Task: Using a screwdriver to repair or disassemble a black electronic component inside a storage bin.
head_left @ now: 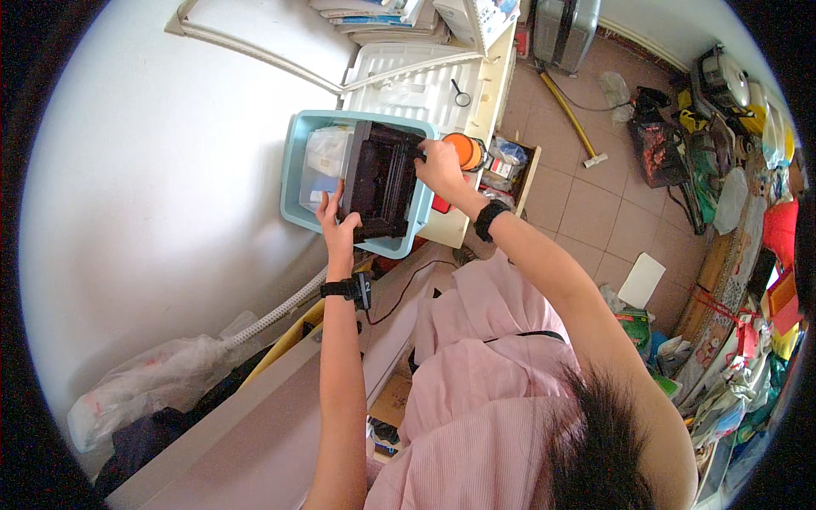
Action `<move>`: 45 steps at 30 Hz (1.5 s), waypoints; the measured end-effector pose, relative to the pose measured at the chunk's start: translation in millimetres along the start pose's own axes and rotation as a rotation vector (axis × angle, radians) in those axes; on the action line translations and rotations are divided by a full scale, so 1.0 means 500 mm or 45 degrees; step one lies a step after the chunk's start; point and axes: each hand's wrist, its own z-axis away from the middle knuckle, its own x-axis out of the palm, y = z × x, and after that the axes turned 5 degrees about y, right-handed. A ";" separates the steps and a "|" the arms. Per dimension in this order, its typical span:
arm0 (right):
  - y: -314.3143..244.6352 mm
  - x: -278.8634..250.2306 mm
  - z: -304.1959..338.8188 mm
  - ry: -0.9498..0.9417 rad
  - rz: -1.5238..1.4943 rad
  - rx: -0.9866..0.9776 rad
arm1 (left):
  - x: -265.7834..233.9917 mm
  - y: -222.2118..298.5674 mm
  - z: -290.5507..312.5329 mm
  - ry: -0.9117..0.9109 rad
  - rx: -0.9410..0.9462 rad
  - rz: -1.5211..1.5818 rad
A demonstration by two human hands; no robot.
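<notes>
A dark plastic box [382, 183] with an open, ridged inside is tilted within a light-blue tub [293, 174]. My left hand [337, 223] grips its left near corner, with the fingers along the outer side and the thumb over the edge. At the right side, my right hand [442, 170] pinches the box's rim with bent fingers. Beside the box in the tub lies a clear container [327, 157] with white and blue things in it. Just right of the tub stands an orange-lidded jar [459, 150], close to my right hand. The underside of the box is hidden.
Behind the tub, a translucent ribbed lid [408, 72] bears a magnifying glass [460, 95]. An open drawer [529, 178] juts out at the right. A yellow-handled tool [568, 115] lies on the tiled floor. Bags and clutter [671, 153] line the right; a white wall rises left.
</notes>
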 end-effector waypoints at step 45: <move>-0.009 0.058 -0.017 -0.193 0.087 0.296 | -0.002 0.005 0.006 -0.012 0.053 -0.072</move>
